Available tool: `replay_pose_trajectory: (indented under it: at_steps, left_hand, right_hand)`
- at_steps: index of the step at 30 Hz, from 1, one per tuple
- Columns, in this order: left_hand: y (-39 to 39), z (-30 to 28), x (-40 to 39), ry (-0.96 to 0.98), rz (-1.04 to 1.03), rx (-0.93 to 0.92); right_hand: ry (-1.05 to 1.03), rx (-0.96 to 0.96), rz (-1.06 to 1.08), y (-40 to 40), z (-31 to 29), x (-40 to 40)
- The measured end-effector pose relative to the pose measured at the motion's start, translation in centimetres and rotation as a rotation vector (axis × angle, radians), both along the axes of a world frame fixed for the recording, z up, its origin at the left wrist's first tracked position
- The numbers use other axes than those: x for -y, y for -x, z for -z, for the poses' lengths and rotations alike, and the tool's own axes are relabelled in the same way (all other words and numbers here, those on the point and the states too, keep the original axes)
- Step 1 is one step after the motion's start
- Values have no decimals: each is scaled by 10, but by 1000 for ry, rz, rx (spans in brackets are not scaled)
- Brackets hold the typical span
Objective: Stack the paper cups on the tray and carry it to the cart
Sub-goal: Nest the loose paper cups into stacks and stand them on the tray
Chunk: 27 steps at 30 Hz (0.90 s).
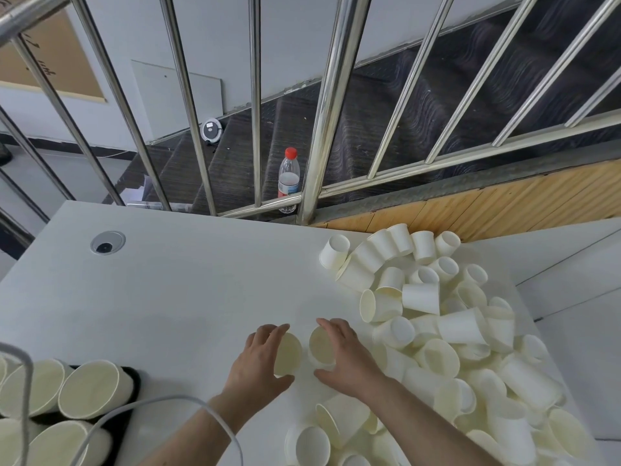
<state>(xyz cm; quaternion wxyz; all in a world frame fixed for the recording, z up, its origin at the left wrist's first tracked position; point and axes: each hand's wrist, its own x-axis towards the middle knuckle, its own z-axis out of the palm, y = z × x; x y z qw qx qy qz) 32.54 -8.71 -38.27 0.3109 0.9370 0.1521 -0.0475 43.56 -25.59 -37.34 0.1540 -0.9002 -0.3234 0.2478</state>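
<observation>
- Head view looks down on a white table, with both hands near its front edge, each on a paper cup.
- Left hand curls fingers and thumb round one upright cup; its mouth faces up and the pale cream inside shows.
- Right hand wraps a second upright cup the same way, thumb on the near side, fingers over the far rim.
- These two cups stand just beside each other, almost touching. My guess is that they are held side by side so that one can be dropped into the other.
- Loose cups lie in a heap along the table's right side, most tipped over, some nested or overlapping. All are plain white outside and cream inside, with rolled rims and thin walls that look easy to crush.
- At the lower left, nested cup stacks lie on their sides on a dark tray, mouths toward the camera. It appears to sit close so that finished stacks go only a short way.
- Much of the heap is not yet stacked, so the task seems well short of the carry; no cart is in view.
- Beyond the table stand a steel railing, a carpeted staircase and a red-capped water bottle.
</observation>
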Motion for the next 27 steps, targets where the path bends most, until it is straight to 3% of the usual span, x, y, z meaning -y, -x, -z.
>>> replay_pose_trajectory:
  at_steps: [14, 27]
  left_hand:
    - [-2, 9, 4, 104, 5, 135]
    - [55, -31, 12, 91, 2, 284]
  right_hand:
    - [-157, 86, 161, 19, -12, 1]
    - [-234, 175, 191, 86, -44, 17]
